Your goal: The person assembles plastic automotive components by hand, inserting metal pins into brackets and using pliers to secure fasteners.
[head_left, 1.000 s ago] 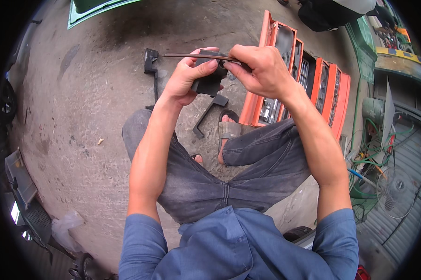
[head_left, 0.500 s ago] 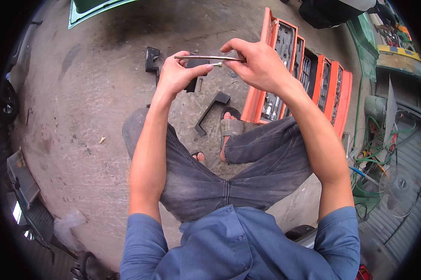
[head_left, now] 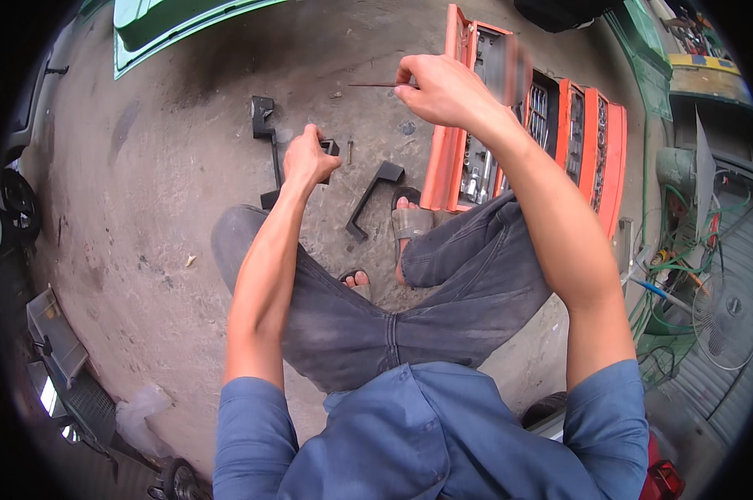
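Observation:
My left hand (head_left: 307,158) is lowered toward the concrete floor, its fingers closed around a black hollow boxy part (head_left: 331,152); the fingertips are partly hidden. Beside that part lies a bolt (head_left: 350,152). Higher up, near the toolbox, my right hand (head_left: 435,87) pinches a thin, dark metal tool (head_left: 372,84), seen edge-on and pointing left. I cannot make out the tool's exact kind. An angled black handle-shaped piece (head_left: 368,204) rests between my hands and my feet. Another such black piece (head_left: 262,117) lies left of my left hand.
An open red cantilever toolbox (head_left: 443,171) with sockets and wrenches stands at the right; part of it is blurred. A green panel (head_left: 185,25) is at the far left. Farther right are a fan (head_left: 721,321) and green hoses (head_left: 672,275).
My left hand has come down from beside the tool to the black part, and the bolt it pinched is no longer visible in it. My right hand moved slightly up, keeping the tool.

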`<state>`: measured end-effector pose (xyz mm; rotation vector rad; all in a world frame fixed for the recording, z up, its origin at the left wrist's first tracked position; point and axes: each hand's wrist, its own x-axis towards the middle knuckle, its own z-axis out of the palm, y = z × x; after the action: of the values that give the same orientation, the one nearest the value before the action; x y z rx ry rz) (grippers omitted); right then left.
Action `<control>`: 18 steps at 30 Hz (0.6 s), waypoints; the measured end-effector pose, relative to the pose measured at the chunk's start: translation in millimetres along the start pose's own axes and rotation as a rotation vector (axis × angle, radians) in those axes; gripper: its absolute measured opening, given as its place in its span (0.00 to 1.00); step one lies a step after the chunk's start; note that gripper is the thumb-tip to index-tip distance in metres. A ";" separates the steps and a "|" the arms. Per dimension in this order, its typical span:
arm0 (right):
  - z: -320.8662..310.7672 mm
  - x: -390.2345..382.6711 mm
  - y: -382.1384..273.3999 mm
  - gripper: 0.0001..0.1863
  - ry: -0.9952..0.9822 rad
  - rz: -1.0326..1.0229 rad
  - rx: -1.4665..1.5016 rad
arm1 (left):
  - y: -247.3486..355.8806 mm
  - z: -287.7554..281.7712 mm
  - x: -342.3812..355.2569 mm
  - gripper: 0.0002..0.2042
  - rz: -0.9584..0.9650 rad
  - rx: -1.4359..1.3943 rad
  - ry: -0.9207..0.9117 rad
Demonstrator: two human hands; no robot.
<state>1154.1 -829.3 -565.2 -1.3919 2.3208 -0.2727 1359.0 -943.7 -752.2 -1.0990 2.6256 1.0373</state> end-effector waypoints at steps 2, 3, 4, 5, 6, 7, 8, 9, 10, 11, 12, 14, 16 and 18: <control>-5.9 4.1 1.3 0.15 -0.026 0.000 -0.009 | -0.4 -3.5 6.4 0.23 -0.110 0.165 0.026; -0.8 3.8 4.6 0.14 -0.053 0.023 -0.028 | 1.0 -0.7 3.2 0.25 -0.160 0.076 0.005; 0.2 5.6 4.2 0.14 -0.049 0.032 -0.025 | -0.7 -0.2 4.3 0.25 -0.153 0.080 -0.001; 0.8 9.6 4.9 0.13 -0.081 0.034 -0.032 | -6.5 -0.6 6.0 0.29 -0.195 0.033 0.003; 1.0 11.0 5.5 0.13 -0.114 0.035 -0.039 | -11.7 -1.8 7.4 0.32 -0.238 -0.016 0.008; 5.1 9.3 6.7 0.13 -0.074 0.039 -0.006 | -14.3 -6.8 4.5 0.34 -0.274 -0.035 -0.010; 6.7 9.6 9.1 0.13 -0.073 0.040 -0.005 | -17.2 -5.9 6.8 0.34 -0.274 -0.034 -0.011; 7.5 10.9 11.7 0.14 -0.065 0.047 -0.026 | -19.9 -3.6 10.6 0.35 -0.302 -0.090 0.039; 7.9 12.1 14.2 0.15 -0.057 0.055 -0.049 | -17.7 -4.7 12.1 0.37 -0.329 -0.148 0.089; 9.2 12.2 16.9 0.15 -0.056 0.056 -0.049 | -14.2 -6.4 11.9 0.38 -0.323 -0.154 0.056; 10.7 11.9 19.6 0.16 -0.067 0.062 -0.044 | -11.3 -2.7 11.2 0.38 -0.322 -0.155 0.055; 5.9 12.8 17.4 0.17 -0.073 0.063 -0.038 | -13.7 7.4 10.4 0.38 -0.269 -0.169 -0.023; -3.4 14.2 19.0 0.19 -0.147 0.115 -0.041 | -13.1 14.6 9.3 0.38 -0.228 -0.192 -0.027; -11.2 13.1 31.9 0.19 -0.107 0.132 -0.043 | -2.4 17.0 7.0 0.39 -0.244 -0.207 -0.135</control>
<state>1118.4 -826.0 -570.4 -1.2348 2.3300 -0.1063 1353.0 -938.2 -768.9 -1.3010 2.2519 1.2977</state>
